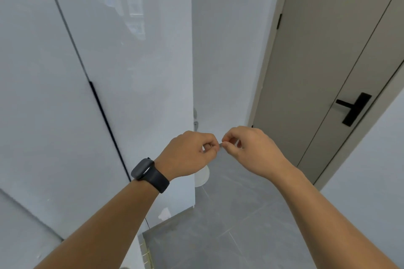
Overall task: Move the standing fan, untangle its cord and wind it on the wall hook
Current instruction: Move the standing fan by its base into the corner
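Note:
My left hand (192,153), with a dark watch on its wrist, and my right hand (247,148) meet fingertip to fingertip in the middle of the view. Between them they pinch a thin pale strand (220,144); only a short bit shows, too small to tell whether it is the cord. On the wall corner just above the hands sits a small grey fitting (195,119) that looks like a hook. A white round object (203,178) stands on the floor at the foot of that corner, mostly hidden behind my left hand. No fan head or pole is in view.
Glossy white cabinet doors (87,94) with a black handle strip (107,124) fill the left. A taupe door (328,72) with a black lever handle (354,108) stands at the right. Grey floor tiles (229,225) lie below. A white wall (371,170) closes the right edge.

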Demonstrator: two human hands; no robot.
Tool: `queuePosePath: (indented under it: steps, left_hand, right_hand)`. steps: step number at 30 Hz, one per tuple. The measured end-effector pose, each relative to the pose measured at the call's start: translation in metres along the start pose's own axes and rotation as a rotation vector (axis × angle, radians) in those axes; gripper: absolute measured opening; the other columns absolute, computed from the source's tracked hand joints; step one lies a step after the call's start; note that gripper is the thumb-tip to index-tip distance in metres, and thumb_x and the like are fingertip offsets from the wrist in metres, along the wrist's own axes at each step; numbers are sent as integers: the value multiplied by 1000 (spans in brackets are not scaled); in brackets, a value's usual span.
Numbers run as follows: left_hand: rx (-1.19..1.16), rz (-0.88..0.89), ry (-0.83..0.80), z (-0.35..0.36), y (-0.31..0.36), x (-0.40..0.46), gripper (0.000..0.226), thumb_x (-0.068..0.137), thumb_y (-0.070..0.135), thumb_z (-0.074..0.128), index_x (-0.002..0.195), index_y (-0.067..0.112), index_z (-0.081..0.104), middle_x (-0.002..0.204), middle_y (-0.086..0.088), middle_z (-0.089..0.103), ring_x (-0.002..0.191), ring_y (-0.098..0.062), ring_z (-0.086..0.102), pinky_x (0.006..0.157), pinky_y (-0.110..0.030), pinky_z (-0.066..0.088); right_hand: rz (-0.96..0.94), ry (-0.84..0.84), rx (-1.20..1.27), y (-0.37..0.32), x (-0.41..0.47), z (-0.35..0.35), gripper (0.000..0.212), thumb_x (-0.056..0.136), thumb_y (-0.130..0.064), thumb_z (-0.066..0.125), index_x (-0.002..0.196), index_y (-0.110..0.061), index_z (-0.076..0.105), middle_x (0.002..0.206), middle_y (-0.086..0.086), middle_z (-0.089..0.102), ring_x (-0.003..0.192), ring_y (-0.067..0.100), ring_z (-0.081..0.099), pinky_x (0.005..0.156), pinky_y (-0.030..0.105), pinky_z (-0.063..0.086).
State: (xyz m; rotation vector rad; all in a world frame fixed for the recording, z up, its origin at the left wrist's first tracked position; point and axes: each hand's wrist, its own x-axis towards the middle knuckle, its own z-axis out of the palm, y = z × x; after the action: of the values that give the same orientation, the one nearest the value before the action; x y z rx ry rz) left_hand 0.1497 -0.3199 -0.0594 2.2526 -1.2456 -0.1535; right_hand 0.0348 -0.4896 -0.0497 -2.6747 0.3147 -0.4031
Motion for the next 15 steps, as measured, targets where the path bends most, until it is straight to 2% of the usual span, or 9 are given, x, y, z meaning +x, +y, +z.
queuePosePath:
  steps: [4,7,12,15]
  left_hand:
    - [9,-24,0,34,30,58,15,99,38,56,98,36,71,84,21,69,78,-5,65,77,-35,56]
    - [29,-46,-21,64,59,102,17,99,34,56,99,31,72,87,13,71,80,-9,65,78,-37,56]
    - [31,-154,-8,95,79,153,17,98,36,55,98,33,71,89,14,72,80,-8,66,80,-37,56]
    - [41,-211,-22,109,79,175,16,98,36,54,97,34,70,91,14,71,82,-10,67,82,-40,57]
  right_hand:
    - [-16,-3,19,70,23,-21,8,97,-38,59,95,-36,66,90,-22,63,86,1,59,77,32,54]
    - [-26,-33,8,125,40,-39,8,97,-39,58,95,-37,66,90,-22,63,86,1,59,77,32,54]
    - [-53,-92,18,185,70,-57,9,99,-38,57,97,-36,66,92,-22,63,86,0,58,76,29,52]
    - [-60,-128,44,210,86,-57,10,98,-37,56,96,-36,66,93,-21,63,85,1,58,78,31,53]
